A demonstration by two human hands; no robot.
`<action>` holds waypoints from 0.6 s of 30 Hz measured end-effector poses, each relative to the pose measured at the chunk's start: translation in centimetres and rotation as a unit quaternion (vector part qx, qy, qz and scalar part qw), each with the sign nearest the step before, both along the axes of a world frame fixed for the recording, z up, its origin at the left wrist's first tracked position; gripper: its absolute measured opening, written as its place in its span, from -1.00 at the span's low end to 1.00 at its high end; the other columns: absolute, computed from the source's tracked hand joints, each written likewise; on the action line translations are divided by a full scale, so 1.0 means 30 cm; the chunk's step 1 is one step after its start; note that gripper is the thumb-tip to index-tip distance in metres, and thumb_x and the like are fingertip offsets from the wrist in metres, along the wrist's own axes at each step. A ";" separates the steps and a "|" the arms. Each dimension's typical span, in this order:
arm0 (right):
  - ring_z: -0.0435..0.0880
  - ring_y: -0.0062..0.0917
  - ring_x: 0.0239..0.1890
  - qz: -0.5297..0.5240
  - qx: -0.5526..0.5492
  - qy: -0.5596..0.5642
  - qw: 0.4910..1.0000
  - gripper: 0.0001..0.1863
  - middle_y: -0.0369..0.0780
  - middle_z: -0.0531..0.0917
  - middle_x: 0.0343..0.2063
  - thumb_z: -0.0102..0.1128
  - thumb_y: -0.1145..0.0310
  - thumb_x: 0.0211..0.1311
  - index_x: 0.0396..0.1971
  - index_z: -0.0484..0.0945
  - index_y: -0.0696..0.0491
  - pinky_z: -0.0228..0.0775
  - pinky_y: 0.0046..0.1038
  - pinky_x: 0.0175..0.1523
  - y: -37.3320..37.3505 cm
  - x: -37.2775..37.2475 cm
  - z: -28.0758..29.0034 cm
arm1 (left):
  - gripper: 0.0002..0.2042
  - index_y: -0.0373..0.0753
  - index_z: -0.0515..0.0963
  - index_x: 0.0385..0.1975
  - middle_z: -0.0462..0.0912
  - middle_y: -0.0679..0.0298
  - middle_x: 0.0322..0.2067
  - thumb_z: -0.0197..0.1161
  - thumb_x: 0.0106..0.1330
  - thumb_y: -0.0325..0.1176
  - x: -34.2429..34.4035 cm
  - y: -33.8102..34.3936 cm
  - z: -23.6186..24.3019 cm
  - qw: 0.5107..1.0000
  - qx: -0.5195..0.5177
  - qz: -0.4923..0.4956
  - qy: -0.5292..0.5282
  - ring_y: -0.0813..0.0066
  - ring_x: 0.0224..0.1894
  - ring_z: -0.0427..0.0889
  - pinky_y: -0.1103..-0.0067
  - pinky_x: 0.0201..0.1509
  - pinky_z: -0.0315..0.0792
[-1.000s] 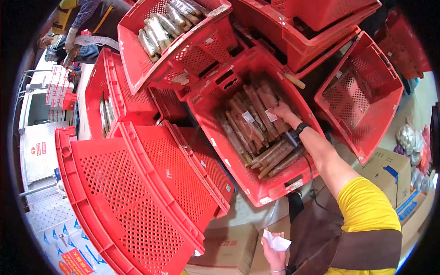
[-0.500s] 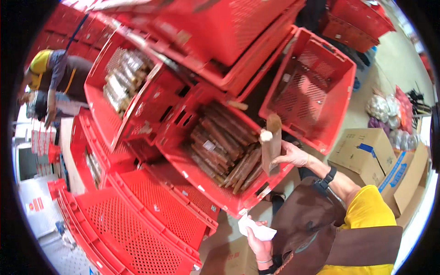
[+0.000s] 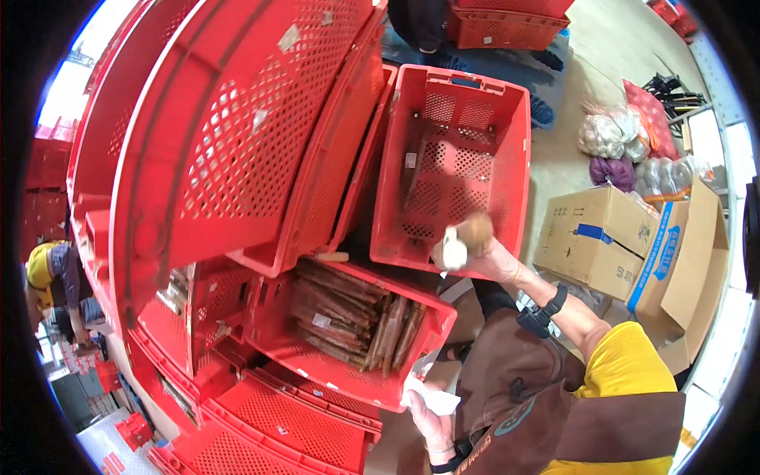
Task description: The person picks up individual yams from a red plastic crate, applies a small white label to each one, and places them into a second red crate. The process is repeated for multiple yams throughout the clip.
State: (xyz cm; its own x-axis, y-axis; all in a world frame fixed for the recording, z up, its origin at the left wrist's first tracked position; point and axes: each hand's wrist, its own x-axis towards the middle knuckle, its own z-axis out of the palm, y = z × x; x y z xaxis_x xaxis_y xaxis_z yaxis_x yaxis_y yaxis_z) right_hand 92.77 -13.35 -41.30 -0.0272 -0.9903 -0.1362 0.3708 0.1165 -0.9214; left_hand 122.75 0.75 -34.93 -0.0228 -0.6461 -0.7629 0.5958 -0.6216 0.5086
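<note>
My right hand (image 3: 500,263) is closed around thick brown, stick-like root vegetables. One pale cut end (image 3: 454,250) and a brown rounded end (image 3: 476,230) point up toward me, somewhat blurred. The hand is at the near edge of a deep red crate (image 3: 511,150) whose perforated floor shows. Lower down, my left hand (image 3: 428,421) grips a crumpled white sheet (image 3: 438,400), paper or cloth, beside the corner of another red crate (image 3: 437,317). In that crate lie several long brown roots (image 3: 336,305), most side by side, one bearing a small white label.
Tall stacked red crates (image 3: 229,150) rise at the left; more lie below (image 3: 277,423). Cardboard boxes (image 3: 582,229) stand at right, near bagged goods (image 3: 606,134). At far left, a person in a yellow top (image 3: 47,269) bends over.
My view has turned right, so the crates have shifted left. My right hand has carried the roots from above the filled crate to the other crate's edge. My left hand still holds the white sheet.
</note>
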 end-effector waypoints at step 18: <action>0.62 -0.33 -0.30 -0.212 0.360 -0.240 0.876 -0.69 -0.18 0.65 -0.30 0.14 0.26 0.32 -0.04 0.50 0.13 0.55 -0.22 -0.13 -0.774 -0.338 -1.232 | -0.58 0.00 0.36 0.19 0.45 0.48 -0.41 -0.02 0.47 0.07 -0.204 -0.004 -0.315 0.970 0.224 0.091 -0.018 0.65 -0.46 0.40 0.67 -0.42 0.36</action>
State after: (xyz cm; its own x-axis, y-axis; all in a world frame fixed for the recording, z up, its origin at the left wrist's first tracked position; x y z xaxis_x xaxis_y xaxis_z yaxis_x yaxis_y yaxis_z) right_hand 82.63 -36.59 -78.24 -0.1414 -0.5580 -0.8177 0.8462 0.3605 -0.3923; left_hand 116.63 0.62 -44.38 0.0922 -0.2410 -0.9661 0.7042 -0.6702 0.2343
